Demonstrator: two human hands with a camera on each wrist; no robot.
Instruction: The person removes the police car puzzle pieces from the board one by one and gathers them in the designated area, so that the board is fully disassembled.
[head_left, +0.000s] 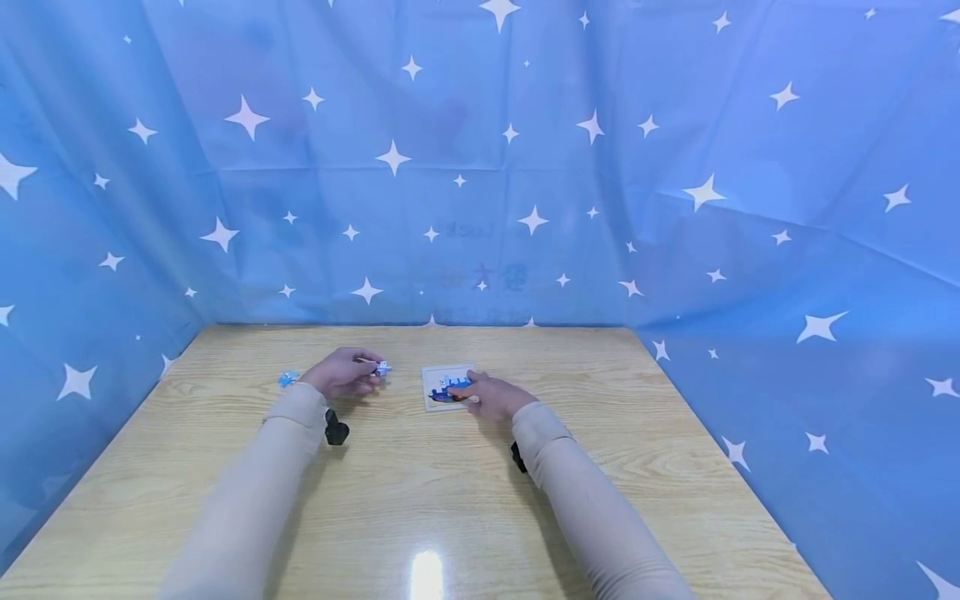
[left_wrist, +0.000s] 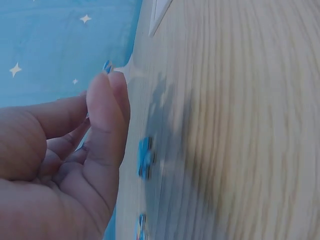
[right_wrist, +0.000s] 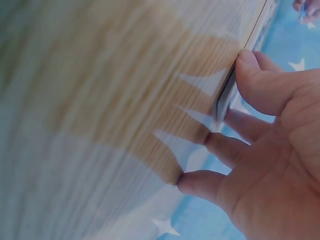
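Note:
My left hand (head_left: 346, 372) is raised over the left side of the table, pinching a small blue-and-white puzzle piece (head_left: 382, 367) between thumb and fingertips. In the left wrist view only a blue tip of that piece (left_wrist: 107, 66) shows past the fingers. To the right lies a square puzzle board (head_left: 429, 405) with a light rim and a partly filled picture in blue, white and orange. My right hand (head_left: 497, 396) rests at the board's right edge. In the right wrist view its thumb touches the board's edge (right_wrist: 225, 97), and other fingertips press on the tabletop.
Loose blue pieces (head_left: 288, 378) lie on the wooden table (head_left: 420, 467) left of my left hand; the left wrist view shows a blue piece (left_wrist: 144, 157) below the fingers. A blue star-patterned curtain (head_left: 465, 192) stands behind the table and along its sides.

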